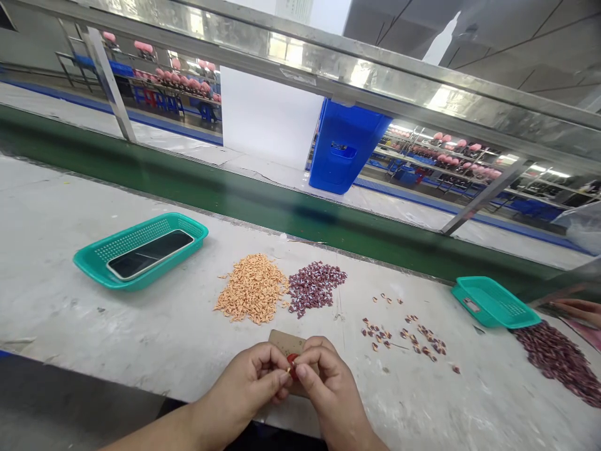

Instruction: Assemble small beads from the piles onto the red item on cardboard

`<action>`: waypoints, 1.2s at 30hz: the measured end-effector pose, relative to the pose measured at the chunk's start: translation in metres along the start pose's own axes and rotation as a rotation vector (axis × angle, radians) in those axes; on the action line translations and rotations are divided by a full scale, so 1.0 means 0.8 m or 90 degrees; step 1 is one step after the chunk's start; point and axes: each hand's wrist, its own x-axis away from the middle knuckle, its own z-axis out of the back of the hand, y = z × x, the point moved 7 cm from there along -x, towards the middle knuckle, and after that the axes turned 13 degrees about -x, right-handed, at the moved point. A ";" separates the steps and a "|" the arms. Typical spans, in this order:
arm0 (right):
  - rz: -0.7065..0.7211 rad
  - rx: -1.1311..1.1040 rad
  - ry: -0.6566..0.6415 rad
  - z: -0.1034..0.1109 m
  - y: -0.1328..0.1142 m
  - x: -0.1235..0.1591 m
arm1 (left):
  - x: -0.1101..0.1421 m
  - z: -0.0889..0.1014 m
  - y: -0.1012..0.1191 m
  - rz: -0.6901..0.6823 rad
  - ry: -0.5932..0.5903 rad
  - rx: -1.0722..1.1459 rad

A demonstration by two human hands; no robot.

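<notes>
Pinching a small red piece (292, 364) between closed fingers of the left hand (244, 382) and right hand (323, 388), over a brown card (285, 343) on the counter (61, 250), near an orange pile (251, 289) and a purple pile (313, 288).

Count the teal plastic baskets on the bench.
2. One teal plastic basket is on the left, holding a phone; the other teal plastic basket is far right, beside a heap of dark red pieces. Others may be out of view.

Small red piece (292, 366), partly hidden, pinched between the hands (246, 382)
</notes>
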 end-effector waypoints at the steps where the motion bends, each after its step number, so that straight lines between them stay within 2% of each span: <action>1: -0.002 -0.006 0.001 0.000 -0.001 0.000 | 0.000 0.000 -0.001 -0.001 0.000 -0.002; 10: -0.023 -0.092 0.031 -0.004 0.009 0.001 | 0.000 0.000 0.004 -0.010 0.033 0.042; 15: -0.048 -0.168 0.008 -0.011 0.016 0.003 | 0.004 -0.002 0.011 -0.001 0.063 0.062; 24: 0.081 0.098 -0.008 0.000 -0.004 0.006 | 0.004 -0.002 0.007 -0.028 0.049 0.027; 33: 0.176 0.229 -0.037 -0.011 -0.038 0.007 | 0.003 0.002 0.013 -0.064 0.043 -0.122; 36: 0.191 0.287 -0.019 0.009 -0.036 0.004 | -0.003 0.000 0.019 -0.070 0.001 -0.122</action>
